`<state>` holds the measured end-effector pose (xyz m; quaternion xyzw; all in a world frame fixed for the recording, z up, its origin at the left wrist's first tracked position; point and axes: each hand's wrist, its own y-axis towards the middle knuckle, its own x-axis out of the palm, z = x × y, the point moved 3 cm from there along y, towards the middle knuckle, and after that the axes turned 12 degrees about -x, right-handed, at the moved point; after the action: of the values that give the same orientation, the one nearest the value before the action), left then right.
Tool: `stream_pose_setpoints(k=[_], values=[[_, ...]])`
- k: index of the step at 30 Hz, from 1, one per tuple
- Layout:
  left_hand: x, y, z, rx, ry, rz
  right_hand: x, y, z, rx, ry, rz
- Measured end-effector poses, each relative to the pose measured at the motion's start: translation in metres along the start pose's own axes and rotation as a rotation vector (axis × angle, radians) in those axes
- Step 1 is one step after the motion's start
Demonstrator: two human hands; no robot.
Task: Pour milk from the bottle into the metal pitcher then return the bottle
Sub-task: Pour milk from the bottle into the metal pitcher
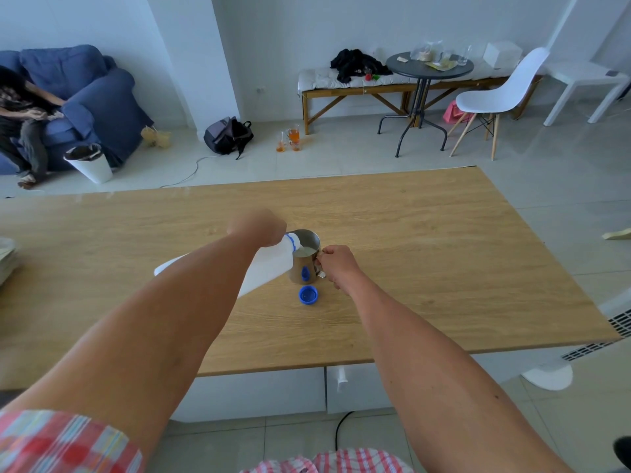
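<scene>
A white plastic milk bottle (269, 264) is tipped steeply, its blue-ringed mouth over the rim of the metal pitcher (305, 264). My left hand (256, 227) grips the bottle from above, my forearm hiding much of its body. Milk shows inside the pitcher. The pitcher stands upright on the wooden table (426, 254), and my right hand (336, 262) is closed on its handle at the right side. The bottle's blue cap (308, 295) lies upside down on the table just in front of the pitcher.
Pale folded material (6, 257) lies at the table's left edge. Beyond the table are a person on a blue sofa (85, 93), a white bin (89, 162), a backpack (228, 135), a round dark table (428, 68) and a white chair (498, 97).
</scene>
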<state>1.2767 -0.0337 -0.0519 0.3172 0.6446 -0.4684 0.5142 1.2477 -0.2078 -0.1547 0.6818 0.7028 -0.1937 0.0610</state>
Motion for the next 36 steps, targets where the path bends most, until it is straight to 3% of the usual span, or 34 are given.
stream_pose_setpoints(k=[36], values=[[-0.0033,-0.0047,0.0003,-0.012,0.003,-0.012,-0.0002,-0.0004,-0.0003,-0.010,-0.021,-0.010]])
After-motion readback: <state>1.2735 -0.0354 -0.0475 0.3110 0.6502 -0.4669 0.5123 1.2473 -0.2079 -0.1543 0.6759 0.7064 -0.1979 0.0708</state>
